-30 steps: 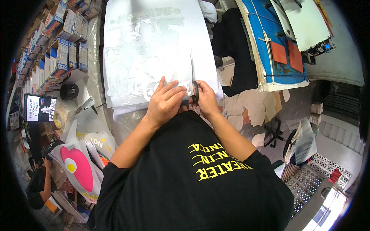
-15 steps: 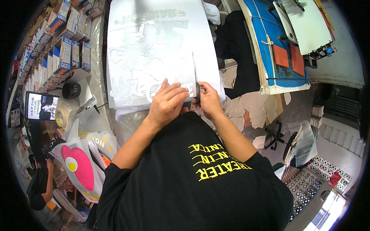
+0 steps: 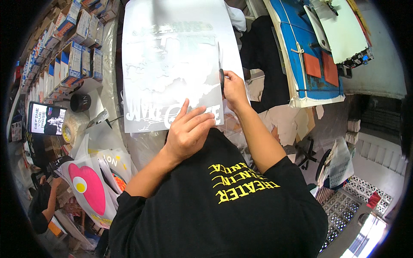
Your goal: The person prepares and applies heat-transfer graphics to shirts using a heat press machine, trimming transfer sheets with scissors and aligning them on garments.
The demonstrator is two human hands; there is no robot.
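Centrally, a translucent sheet (image 3: 193,58) lies over a white backing (image 3: 231,45), its near edge towards the person; white lettering runs along that edge and paler shapes lie further up. Rows of boxes (image 3: 81,26) stand at upper left. To the right, beyond a black cloth (image 3: 264,56), a blue panel (image 3: 318,86) is tied round with cord. A print (image 3: 92,189) with a pink shape is noted at lower left.

The left hand (image 3: 189,131) is over the sheet's near edge, fingers extended and its grip wide, holding nothing; firmness of contact cannot be determined. A lit screen (image 3: 45,118) stands at far left. The right hand (image 3: 233,90) has its grip closed round the handles of the scissors (image 3: 222,79), blades pointing away from the person along the sheet's right edge. Two red squares (image 3: 312,64) rest on the panel.
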